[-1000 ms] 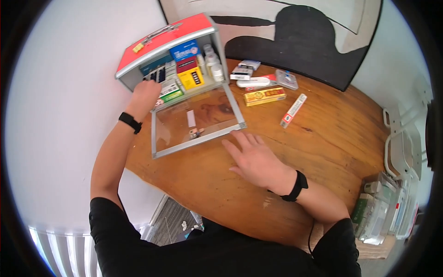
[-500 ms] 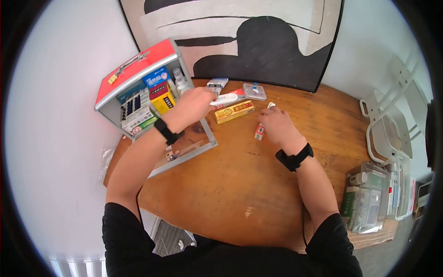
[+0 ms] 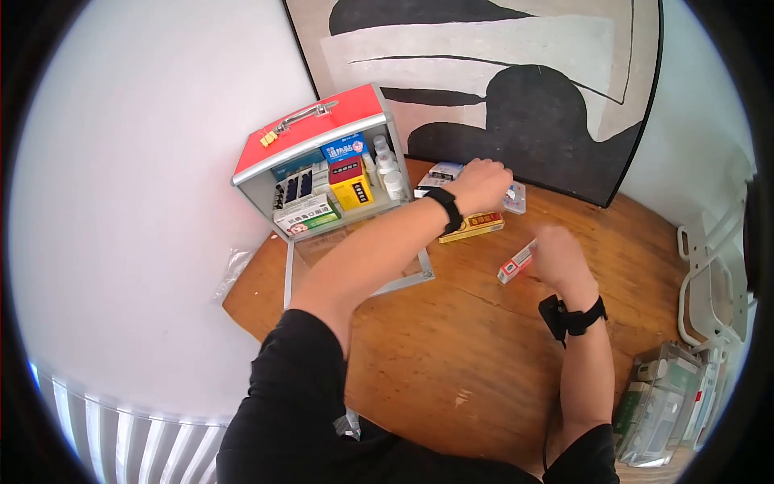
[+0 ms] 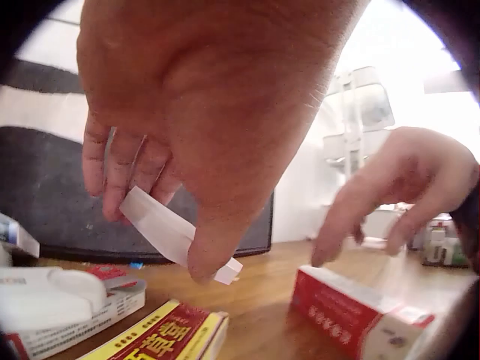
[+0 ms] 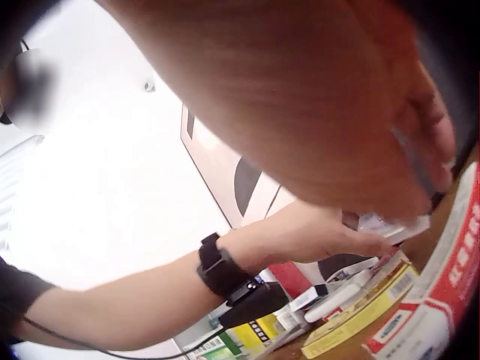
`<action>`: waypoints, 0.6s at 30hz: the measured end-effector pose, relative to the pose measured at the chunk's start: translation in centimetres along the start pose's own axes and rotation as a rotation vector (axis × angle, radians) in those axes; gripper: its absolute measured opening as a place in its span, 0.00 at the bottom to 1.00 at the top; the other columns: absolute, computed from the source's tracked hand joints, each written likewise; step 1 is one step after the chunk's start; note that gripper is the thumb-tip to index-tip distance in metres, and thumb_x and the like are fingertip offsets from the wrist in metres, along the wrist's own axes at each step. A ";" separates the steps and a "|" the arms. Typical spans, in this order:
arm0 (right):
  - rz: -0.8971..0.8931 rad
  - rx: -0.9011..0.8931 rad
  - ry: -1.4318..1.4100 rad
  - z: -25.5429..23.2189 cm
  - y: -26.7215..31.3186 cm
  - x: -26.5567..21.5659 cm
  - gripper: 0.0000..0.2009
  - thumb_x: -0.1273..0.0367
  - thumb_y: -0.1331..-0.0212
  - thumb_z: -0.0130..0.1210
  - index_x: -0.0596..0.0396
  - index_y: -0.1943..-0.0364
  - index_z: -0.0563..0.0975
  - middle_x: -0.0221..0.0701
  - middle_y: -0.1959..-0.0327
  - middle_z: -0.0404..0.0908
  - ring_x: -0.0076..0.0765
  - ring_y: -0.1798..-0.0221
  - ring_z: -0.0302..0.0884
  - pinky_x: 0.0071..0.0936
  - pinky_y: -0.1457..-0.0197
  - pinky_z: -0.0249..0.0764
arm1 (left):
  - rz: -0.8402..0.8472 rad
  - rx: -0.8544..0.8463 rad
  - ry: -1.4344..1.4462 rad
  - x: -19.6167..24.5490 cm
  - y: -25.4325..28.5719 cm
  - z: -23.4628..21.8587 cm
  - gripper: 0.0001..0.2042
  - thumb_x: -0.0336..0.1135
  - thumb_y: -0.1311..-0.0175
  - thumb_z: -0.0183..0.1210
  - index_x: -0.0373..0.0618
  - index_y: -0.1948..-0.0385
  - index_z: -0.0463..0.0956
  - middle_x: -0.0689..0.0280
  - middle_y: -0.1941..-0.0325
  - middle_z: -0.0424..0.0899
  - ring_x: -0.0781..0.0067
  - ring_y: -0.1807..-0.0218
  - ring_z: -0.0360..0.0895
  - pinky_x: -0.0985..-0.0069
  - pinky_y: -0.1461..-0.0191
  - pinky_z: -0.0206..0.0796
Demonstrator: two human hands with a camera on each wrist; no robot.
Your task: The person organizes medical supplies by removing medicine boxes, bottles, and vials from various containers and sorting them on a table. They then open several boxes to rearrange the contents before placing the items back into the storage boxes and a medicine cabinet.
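My left hand [image 3: 481, 185] is stretched across the back of the table, above the small boxes. In the left wrist view its thumb and fingers pinch a flat white piece [image 4: 169, 231]; its kind is unclear. My right hand [image 3: 562, 262] is beside a slim red-and-white box [image 3: 517, 263]. A fingertip is right at that box's end in the left wrist view, with the thumb apart from it. Below the left hand are a yellow-and-red box [image 4: 169, 336], a white thermometer-like device [image 4: 52, 294] and a clear plastic case [image 3: 516, 202].
A red-topped medicine chest [image 3: 321, 123] stands at the back left, packed with boxes and bottles, its clear door [image 3: 415, 278] lowered onto the table. Clear containers [image 3: 657, 411] sit at the right edge. A framed picture [image 3: 556, 97] leans behind.
My left hand has gone from inside the chest rightward to the small boxes and now pinches the white piece. My right hand has moved from the door's corner to the red-and-white box.
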State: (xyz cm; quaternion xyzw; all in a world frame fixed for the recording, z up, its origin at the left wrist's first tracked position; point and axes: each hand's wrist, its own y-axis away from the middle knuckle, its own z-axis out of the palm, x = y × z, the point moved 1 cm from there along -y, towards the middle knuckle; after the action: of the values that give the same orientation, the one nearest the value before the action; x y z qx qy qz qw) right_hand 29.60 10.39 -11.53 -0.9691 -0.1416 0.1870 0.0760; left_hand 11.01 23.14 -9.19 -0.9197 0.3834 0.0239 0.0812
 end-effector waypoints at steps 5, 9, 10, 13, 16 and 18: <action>0.122 0.343 -0.636 -2.6 0.7 -4.2 0.23 0.62 0.31 0.69 0.69 0.42 0.82 0.52 0.46 0.88 0.54 0.52 0.91 0.46 0.51 0.84 | 0.086 0.223 0.341 2.1 10.1 -5.1 0.34 0.34 0.47 0.79 0.40 0.36 0.77 0.54 0.44 0.80 0.47 0.45 0.84 0.59 0.43 0.79; -0.007 -0.221 -0.877 -0.6 0.7 -5.2 0.20 0.66 0.32 0.71 0.69 0.44 0.84 0.37 0.59 0.91 0.29 0.64 0.86 0.30 0.61 0.82 | 0.064 0.294 0.531 4.8 18.1 -6.8 0.32 0.30 0.40 0.78 0.40 0.34 0.74 0.59 0.44 0.83 0.59 0.47 0.87 0.66 0.47 0.81; 0.007 -0.308 -0.906 -0.5 1.2 -6.1 0.17 0.67 0.31 0.70 0.67 0.45 0.85 0.32 0.63 0.90 0.24 0.66 0.85 0.28 0.63 0.80 | 0.066 0.302 0.525 5.0 19.7 -6.6 0.32 0.30 0.40 0.78 0.40 0.34 0.74 0.59 0.44 0.83 0.59 0.47 0.87 0.66 0.47 0.81; -0.057 -0.430 -0.940 -0.5 2.7 -9.3 0.16 0.68 0.31 0.69 0.65 0.45 0.85 0.33 0.64 0.90 0.25 0.68 0.85 0.29 0.63 0.80 | -0.344 0.085 1.032 4.7 24.1 -5.1 0.25 0.31 0.32 0.75 0.40 0.36 0.75 0.61 0.43 0.87 0.71 0.44 0.87 0.73 0.47 0.81; -0.188 -0.422 -0.827 0.1 3.8 -11.0 0.14 0.70 0.29 0.67 0.63 0.44 0.84 0.32 0.65 0.89 0.22 0.68 0.85 0.25 0.65 0.77 | -0.405 0.058 1.246 4.1 27.0 -4.9 0.19 0.33 0.28 0.72 0.41 0.40 0.78 0.63 0.47 0.90 0.76 0.46 0.88 0.73 0.45 0.80; -0.200 -0.490 -0.760 -0.6 4.3 -12.3 0.14 0.73 0.28 0.65 0.63 0.42 0.81 0.32 0.62 0.90 0.22 0.66 0.87 0.23 0.64 0.80 | -0.400 0.074 1.291 3.0 28.5 -4.1 0.19 0.33 0.29 0.72 0.41 0.40 0.78 0.64 0.47 0.90 0.76 0.46 0.88 0.73 0.45 0.80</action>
State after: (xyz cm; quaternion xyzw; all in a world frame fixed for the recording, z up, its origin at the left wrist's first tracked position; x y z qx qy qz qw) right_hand 19.91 2.54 -7.58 -0.8029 -0.2923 0.4817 -0.1948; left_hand -7.18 0.63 -9.22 -0.7995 0.1779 -0.5589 -0.1296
